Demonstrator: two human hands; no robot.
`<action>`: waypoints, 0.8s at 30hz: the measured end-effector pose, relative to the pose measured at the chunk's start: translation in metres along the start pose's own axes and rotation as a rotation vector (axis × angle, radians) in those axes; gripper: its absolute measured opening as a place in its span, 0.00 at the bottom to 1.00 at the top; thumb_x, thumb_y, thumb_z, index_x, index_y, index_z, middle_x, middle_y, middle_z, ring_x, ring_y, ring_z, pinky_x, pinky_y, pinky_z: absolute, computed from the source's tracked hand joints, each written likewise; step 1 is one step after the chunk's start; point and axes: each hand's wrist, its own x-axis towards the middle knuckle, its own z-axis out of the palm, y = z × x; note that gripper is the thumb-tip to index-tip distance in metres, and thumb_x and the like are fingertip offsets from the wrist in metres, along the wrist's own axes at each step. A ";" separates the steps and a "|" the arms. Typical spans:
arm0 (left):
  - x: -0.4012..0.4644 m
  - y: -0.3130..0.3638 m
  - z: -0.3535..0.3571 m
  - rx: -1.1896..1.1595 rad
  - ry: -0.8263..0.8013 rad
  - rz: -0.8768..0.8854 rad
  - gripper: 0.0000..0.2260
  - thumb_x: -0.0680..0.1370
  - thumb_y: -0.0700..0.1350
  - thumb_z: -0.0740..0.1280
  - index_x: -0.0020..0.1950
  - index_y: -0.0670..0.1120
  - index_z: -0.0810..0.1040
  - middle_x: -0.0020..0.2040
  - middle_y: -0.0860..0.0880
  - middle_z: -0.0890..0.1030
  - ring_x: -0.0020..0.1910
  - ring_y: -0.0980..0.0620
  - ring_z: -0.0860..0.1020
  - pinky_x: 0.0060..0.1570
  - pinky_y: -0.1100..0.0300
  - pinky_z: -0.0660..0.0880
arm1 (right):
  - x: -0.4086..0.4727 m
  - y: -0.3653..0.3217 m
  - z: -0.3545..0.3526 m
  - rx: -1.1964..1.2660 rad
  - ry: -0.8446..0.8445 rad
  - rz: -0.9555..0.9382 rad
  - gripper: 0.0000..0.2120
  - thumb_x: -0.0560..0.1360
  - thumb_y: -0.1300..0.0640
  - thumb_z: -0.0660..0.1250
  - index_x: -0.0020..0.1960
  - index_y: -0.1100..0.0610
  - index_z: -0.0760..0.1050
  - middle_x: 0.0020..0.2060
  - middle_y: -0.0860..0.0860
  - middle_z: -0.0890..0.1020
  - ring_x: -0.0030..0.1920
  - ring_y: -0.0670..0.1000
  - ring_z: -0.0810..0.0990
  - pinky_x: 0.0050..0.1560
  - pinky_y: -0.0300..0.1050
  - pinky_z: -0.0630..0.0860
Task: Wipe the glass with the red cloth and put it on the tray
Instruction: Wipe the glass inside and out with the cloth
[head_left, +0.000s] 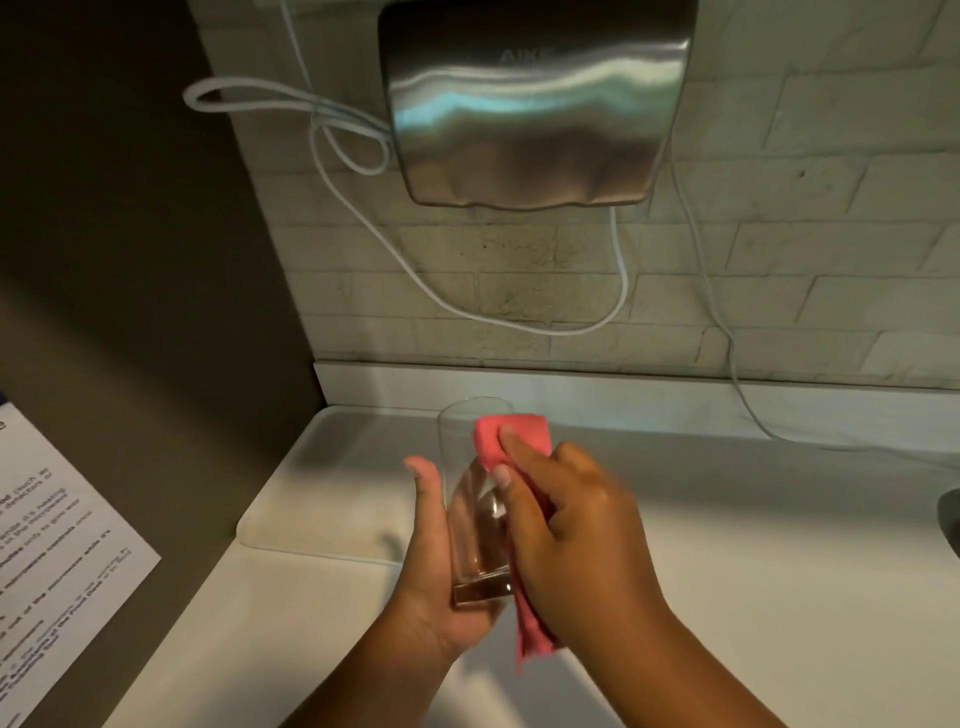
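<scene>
A tall clear glass (470, 499) is held above the counter, tilted away from me with its thick base toward my palm. My left hand (436, 571) grips it from the left and beneath, thumb along its side. My right hand (566, 535) presses a red cloth (511, 434) against the glass's right side near the rim; the cloth's tail hangs below that hand. A white tray (322, 493) lies flat on the counter behind and to the left of the glass, with nothing on its visible part.
A steel hand dryer (535, 104) hangs on the white brick wall, with white cables (618, 291) looping beneath it. A dark panel with a printed notice (57, 545) stands at the left. A dark object (950, 519) shows at the right edge.
</scene>
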 end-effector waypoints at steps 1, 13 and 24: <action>0.001 0.001 -0.003 -0.008 0.015 -0.003 0.45 0.66 0.78 0.59 0.66 0.45 0.82 0.55 0.37 0.87 0.55 0.37 0.86 0.59 0.41 0.80 | -0.008 -0.004 -0.001 -0.031 -0.031 -0.030 0.17 0.79 0.46 0.61 0.67 0.44 0.75 0.46 0.43 0.79 0.41 0.43 0.77 0.40 0.32 0.74; -0.006 -0.006 0.014 0.096 -0.002 -0.040 0.41 0.69 0.76 0.53 0.74 0.53 0.76 0.68 0.40 0.82 0.63 0.38 0.83 0.50 0.43 0.82 | 0.035 0.009 -0.002 -0.051 0.058 0.023 0.14 0.79 0.50 0.65 0.65 0.46 0.78 0.43 0.41 0.75 0.40 0.42 0.74 0.40 0.24 0.64; -0.001 0.003 0.009 0.066 0.069 -0.014 0.41 0.69 0.76 0.56 0.61 0.45 0.86 0.54 0.37 0.87 0.54 0.37 0.86 0.57 0.43 0.80 | -0.007 -0.003 0.000 -0.113 -0.043 -0.098 0.19 0.78 0.46 0.58 0.66 0.46 0.77 0.45 0.45 0.80 0.36 0.46 0.78 0.37 0.35 0.75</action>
